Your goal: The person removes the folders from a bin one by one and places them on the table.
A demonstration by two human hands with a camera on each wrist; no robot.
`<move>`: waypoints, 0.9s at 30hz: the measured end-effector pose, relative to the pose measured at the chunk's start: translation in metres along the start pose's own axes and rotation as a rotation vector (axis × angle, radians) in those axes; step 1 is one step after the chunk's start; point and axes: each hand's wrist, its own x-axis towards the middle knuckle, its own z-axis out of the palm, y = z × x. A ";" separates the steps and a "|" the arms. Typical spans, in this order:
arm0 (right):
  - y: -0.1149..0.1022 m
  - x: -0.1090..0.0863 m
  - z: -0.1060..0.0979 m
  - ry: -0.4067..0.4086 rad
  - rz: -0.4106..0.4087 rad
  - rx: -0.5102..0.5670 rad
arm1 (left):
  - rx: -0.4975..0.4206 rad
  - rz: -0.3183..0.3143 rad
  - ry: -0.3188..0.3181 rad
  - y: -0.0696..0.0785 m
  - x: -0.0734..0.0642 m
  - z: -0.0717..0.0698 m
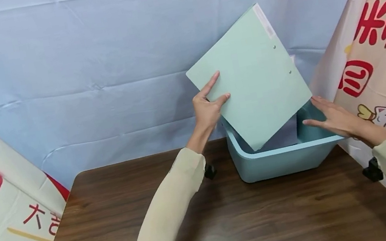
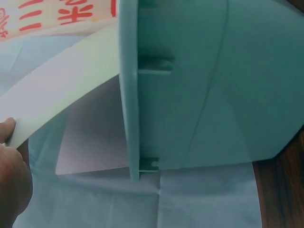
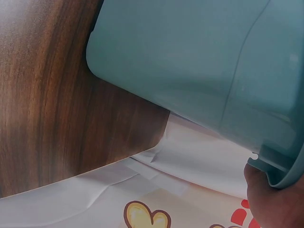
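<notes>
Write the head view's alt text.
A left hand grips a flat pale green folder tilted at the mouth of a rectangular teal plastic bin on a brown wooden table; the right hand is by the bin's right end.

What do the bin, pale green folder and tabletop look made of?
Bin: probably moulded plastic, soft sheen, from its smooth, rounded, one-piece look.
Pale green folder: likely stiff plastic or card, matte; its flat face shows no sharp glare.
Tabletop: wood or laminate, faint sheen, showing brown grain; can't tell which.
</notes>
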 end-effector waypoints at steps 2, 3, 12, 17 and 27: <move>0.001 0.000 0.000 0.005 -0.007 0.004 | -0.039 -0.008 0.021 0.003 -0.001 0.000; 0.002 0.000 0.000 0.007 -0.010 0.005 | -0.054 -0.010 0.031 0.004 -0.001 0.000; 0.001 -0.001 0.002 0.019 -0.023 0.010 | -0.167 -0.010 0.100 0.025 -0.006 -0.010; 0.001 -0.002 0.002 0.023 -0.037 0.007 | -0.217 -0.023 0.104 0.035 -0.010 -0.018; 0.003 -0.001 0.003 0.021 -0.042 0.010 | -0.288 -0.011 0.133 0.058 -0.018 -0.038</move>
